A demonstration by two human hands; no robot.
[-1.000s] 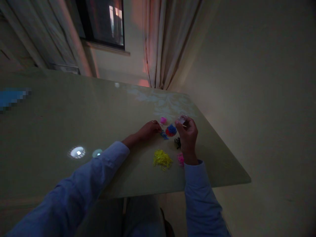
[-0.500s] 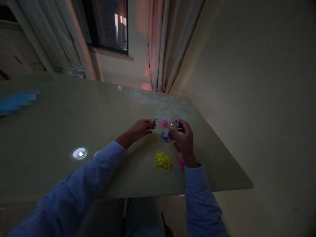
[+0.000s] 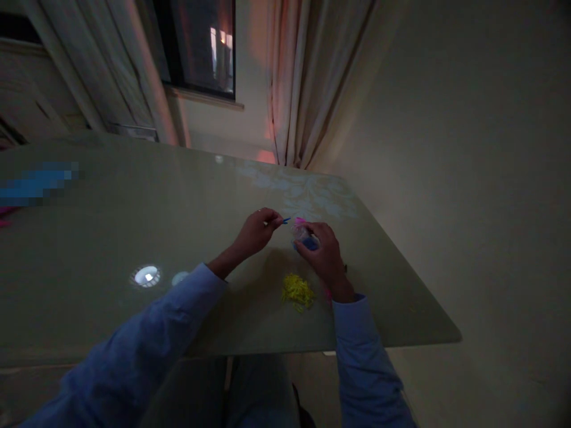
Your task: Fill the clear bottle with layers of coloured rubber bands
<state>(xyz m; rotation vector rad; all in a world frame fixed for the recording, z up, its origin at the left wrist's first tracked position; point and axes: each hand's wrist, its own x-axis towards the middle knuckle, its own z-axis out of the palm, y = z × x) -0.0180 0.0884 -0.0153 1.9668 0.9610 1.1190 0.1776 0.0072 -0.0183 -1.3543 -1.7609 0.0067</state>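
My left hand [image 3: 256, 232] pinches a small, thin blue piece [image 3: 286, 220] between thumb and fingertips, its tip pointing right. Just across from it, my right hand [image 3: 325, 252] is wrapped round a small clear container [image 3: 301, 233] that looks tilted. Blue shows at its lower part; whether that lies inside or behind it I cannot tell. A small pink thing [image 3: 300, 221] sits just beyond the container. Nearer to me lies a loose heap of thin yellow pieces [image 3: 298, 291]. Some pink pieces [image 3: 329, 295] peek out beside my right wrist, mostly hidden by the arm.
The glossy table [image 3: 232, 333] ends at a right edge [image 3: 401, 267] near the wall. A blurred blue thing [image 3: 35, 184] lies at the far left. Bright reflections [image 3: 147, 276] show on the tabletop by my left sleeve. Curtains [image 3: 294, 89] hang behind.
My right hand has moved slightly left and down with the container, closer to my left hand, covering the loose blue pieces. My left hand has shifted slightly right, still pinching the blue piece.
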